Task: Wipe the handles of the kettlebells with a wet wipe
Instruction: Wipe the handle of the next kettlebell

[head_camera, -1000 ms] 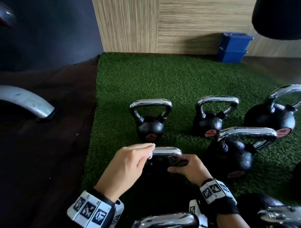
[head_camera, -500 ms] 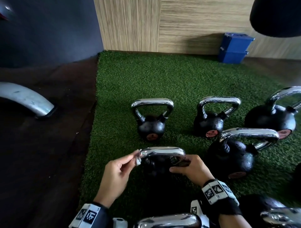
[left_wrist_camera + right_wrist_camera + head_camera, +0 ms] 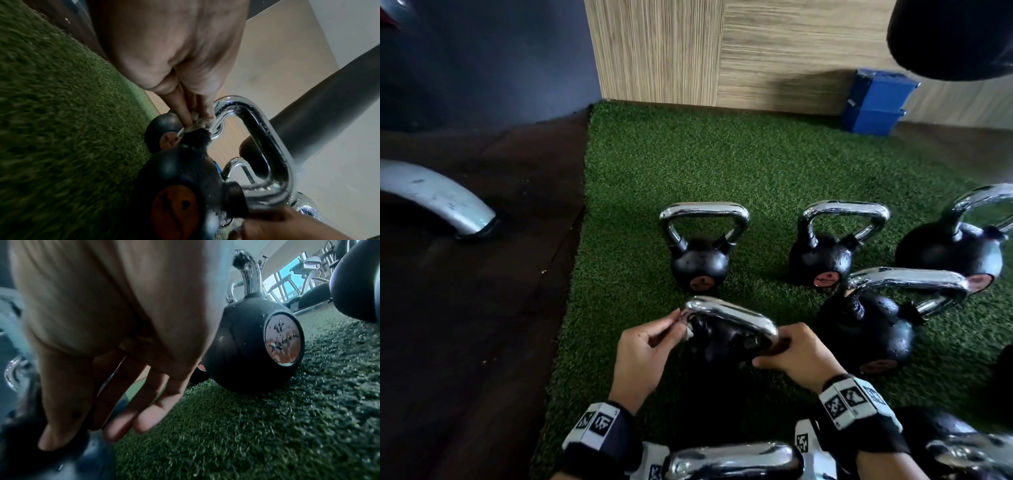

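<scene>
A small black kettlebell [image 3: 717,344] with a chrome handle [image 3: 732,317] stands tilted on the green turf [image 3: 722,164], between my hands. My left hand [image 3: 681,325] pinches a crumpled white wet wipe [image 3: 687,331] against the left leg of the handle. In the left wrist view the wet wipe [image 3: 193,127] is pressed where the chrome handle [image 3: 267,139] meets the kettlebell body [image 3: 185,178]. My right hand [image 3: 770,353] grips the right end of the handle and steadies it. The right hand's fingers [image 3: 123,410] hide that end.
Several more kettlebells stand on the turf: one behind [image 3: 700,263], one back right [image 3: 822,260], a larger one [image 3: 866,329] close on the right, another [image 3: 732,459] just below my wrists. Blue boxes [image 3: 876,102] sit by the wooden wall. Dark floor and a grey curved bar [image 3: 438,195] lie left.
My left hand has slid with the wipe from the top of the handle round its left corner and down its left leg. The kettlebell has tilted; my right hand kept its hold.
</scene>
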